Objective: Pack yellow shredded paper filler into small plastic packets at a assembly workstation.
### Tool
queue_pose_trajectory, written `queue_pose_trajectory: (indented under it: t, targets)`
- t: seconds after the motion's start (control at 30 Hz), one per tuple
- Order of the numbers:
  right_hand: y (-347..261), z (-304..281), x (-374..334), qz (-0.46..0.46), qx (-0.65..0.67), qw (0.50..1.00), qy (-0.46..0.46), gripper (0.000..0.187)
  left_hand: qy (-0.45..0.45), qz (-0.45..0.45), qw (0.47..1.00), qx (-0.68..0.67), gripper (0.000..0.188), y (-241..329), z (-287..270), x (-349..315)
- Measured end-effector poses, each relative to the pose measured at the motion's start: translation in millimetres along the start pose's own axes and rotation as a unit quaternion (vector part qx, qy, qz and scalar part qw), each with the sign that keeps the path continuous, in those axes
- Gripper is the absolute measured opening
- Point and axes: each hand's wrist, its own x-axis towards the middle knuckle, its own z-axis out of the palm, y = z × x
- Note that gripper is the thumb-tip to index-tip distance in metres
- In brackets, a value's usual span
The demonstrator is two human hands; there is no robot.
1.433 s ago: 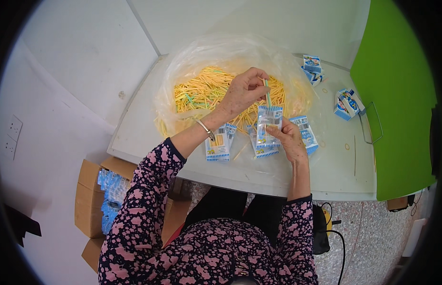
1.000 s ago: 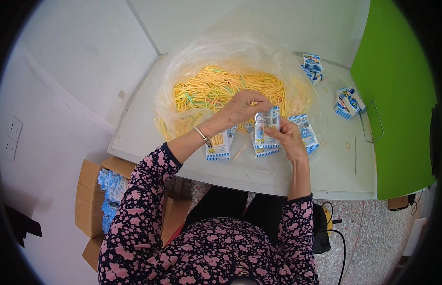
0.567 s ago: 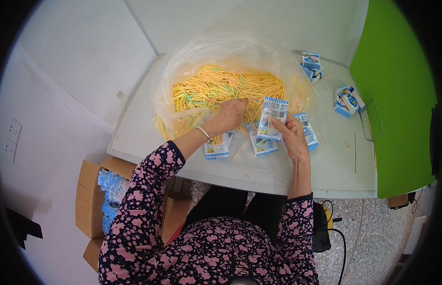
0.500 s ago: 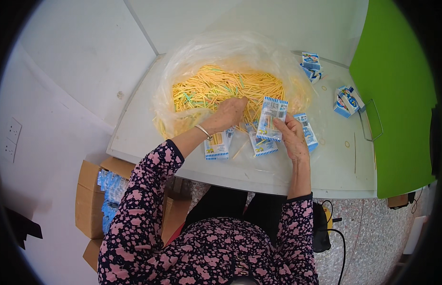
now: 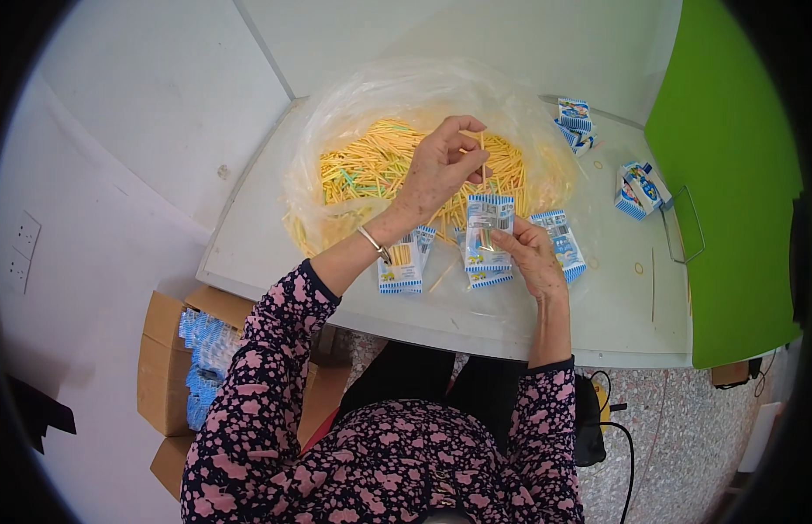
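My left hand (image 5: 441, 166) pinches a thin yellow stick (image 5: 484, 166) upright between thumb and fingers, just above a small packet. That blue-and-white packet (image 5: 491, 210), with a clear window showing a few sticks inside, is held by my right hand (image 5: 535, 258), its thumb across the front. Behind both hands lies a heap of thin yellow sticks (image 5: 367, 162) with some green ones, inside a large clear plastic bag (image 5: 310, 131). Similar packets lie close by: one filled packet (image 5: 399, 269) under my left wrist, another (image 5: 559, 240) beside my right hand.
More packets lie at the back right (image 5: 574, 115) and by the green panel (image 5: 640, 188), near a bent metal wire frame (image 5: 687, 225). Rubber bands (image 5: 638, 268) and a long thin stick (image 5: 653, 284) rest at right. A cardboard box (image 5: 163, 362) of packets stands lower left.
My left hand has risen out of the stick heap and moved right, now with a stick in its fingers. My right hand has brought the packet slightly left and nearer.
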Motion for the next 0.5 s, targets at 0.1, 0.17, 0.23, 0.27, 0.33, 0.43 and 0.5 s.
queue_pose_trajectory:
  t: [0.1,0.17,0.23,0.27,0.33,0.43,0.5]
  targets:
    - [-2.9,1.3,-1.9,0.005,0.001,1.0,-0.002,0.024,-0.023,-0.007,1.0,-0.02,0.026,-9.0,1.0,-5.1]
    - [-4.4,0.8,-3.2,0.014,-0.002,1.0,-0.001,0.025,-0.054,0.008,0.998,0.034,0.019,-12.7,2.0,-8.9]
    - [-5.4,1.2,-4.3,0.019,0.005,1.0,-0.009,0.025,-0.065,-0.006,0.998,0.021,0.018,-14.5,3.8,-13.7]
    - [-4.8,1.3,-3.8,0.019,0.005,1.0,-0.009,0.025,-0.074,-0.02,0.997,0.009,0.018,-14.2,4.1,-15.1]
    - [-4.0,1.0,-2.6,0.022,0.0,1.0,-0.021,0.026,-0.111,-0.042,0.992,0.048,0.021,-15.8,2.2,-16.4]
    - [-4.3,0.0,-4.0,0.029,-0.011,0.999,-0.005,0.026,-0.158,-0.05,0.981,0.1,0.026,-19.2,0.2,-14.7]
    - [-1.6,-0.6,-2.2,0.017,0.011,1.0,0.002,0.027,-0.17,-0.037,0.978,0.116,0.029,-18.9,0.7,-15.6]
